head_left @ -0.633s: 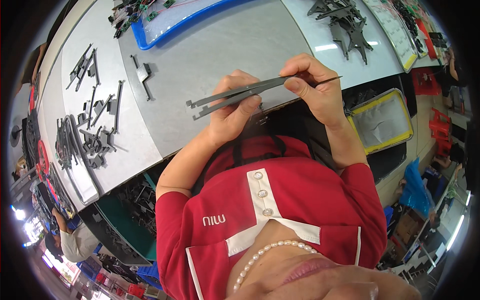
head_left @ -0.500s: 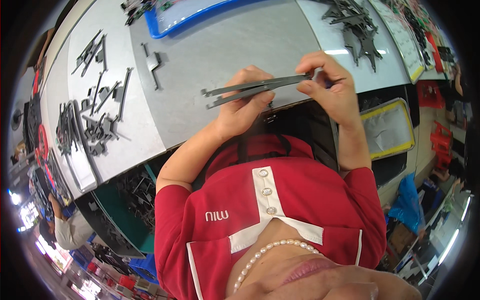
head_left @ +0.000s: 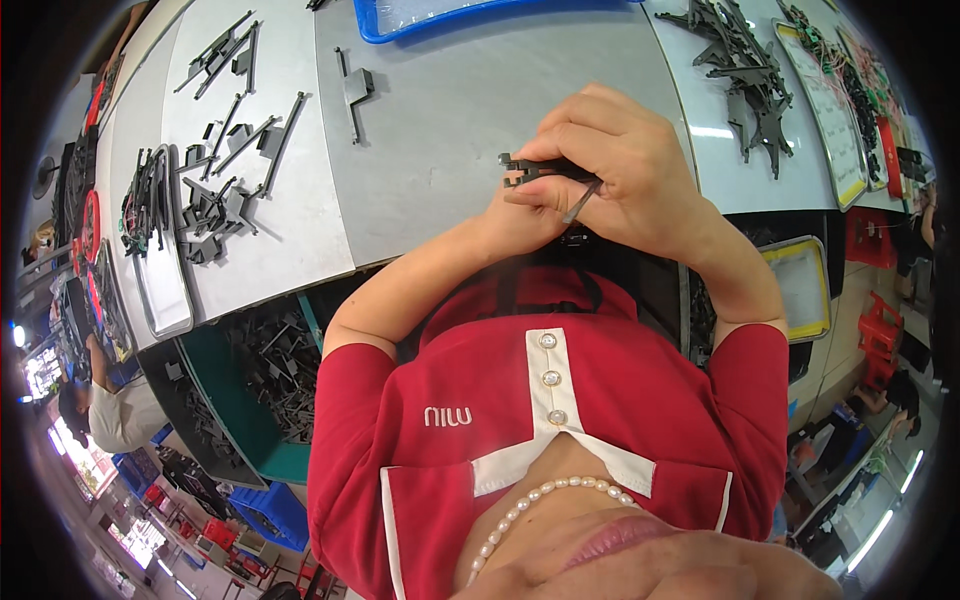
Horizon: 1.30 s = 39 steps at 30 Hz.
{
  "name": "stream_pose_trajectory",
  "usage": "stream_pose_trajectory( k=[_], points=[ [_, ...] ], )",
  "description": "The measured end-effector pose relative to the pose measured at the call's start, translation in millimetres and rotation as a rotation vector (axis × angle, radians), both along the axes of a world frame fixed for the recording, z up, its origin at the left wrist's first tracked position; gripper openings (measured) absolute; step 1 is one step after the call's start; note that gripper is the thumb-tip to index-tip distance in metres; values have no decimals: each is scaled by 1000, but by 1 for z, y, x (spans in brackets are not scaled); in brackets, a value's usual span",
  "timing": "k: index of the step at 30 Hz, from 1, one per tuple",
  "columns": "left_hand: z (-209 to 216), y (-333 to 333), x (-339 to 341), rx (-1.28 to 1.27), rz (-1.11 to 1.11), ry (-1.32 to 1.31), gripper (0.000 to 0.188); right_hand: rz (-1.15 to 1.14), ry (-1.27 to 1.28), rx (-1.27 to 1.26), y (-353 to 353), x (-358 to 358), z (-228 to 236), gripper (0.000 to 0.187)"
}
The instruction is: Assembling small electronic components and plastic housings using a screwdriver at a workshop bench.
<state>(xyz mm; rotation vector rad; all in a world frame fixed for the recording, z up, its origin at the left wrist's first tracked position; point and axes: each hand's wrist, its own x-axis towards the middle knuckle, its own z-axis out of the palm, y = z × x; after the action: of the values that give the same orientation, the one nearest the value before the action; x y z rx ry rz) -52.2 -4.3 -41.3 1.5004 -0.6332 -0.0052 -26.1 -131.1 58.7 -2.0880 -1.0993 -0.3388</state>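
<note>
While the left hand (head_left: 530, 218) is pinching a dark grey, slotted plastic part (head_left: 540, 172) before a pale-grey table (head_left: 430, 130), right-hand (head_left: 630, 170) fingers are curling around it and a thin grey blade (head_left: 581, 203). Handling is seemingly midway; whether angular black pieces (head_left: 270, 143) lying leftward are finished is unclear. A blue plastic tray (head_left: 420, 33) is sitting beyond; a white-clad person (head_left: 125, 415) is showing far left.

Head cam, L of pr., wide fisheye; head-worn, facing dn., v. close over red short-sleeved shirt (head_left: 460, 370), grey-white bench (head_left: 440, 120) farther off; edges bend twd. rim.
</note>
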Motion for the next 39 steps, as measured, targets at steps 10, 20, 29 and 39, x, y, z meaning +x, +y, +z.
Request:
stream_pose_trajectory(
  k=[10, 20, 29, 39],
  points=[
    [9, -1, -6, -131, 5, 52, 9, 61, 233, 11, -4, 4, 3, 18],
    [40, 0, -1, -8, -19, 485, 24, -108, 786, -73, -43, 18, -3, 24],
    [33, 11, 15, -444, -389, 865, 25, -40, 1383, 584, -73, 28, -39, 19],
    [16, -2, 0, 317, 383, -560, 14, -123, 1295, 622, -69, 22, -46, 20]
  ],
)
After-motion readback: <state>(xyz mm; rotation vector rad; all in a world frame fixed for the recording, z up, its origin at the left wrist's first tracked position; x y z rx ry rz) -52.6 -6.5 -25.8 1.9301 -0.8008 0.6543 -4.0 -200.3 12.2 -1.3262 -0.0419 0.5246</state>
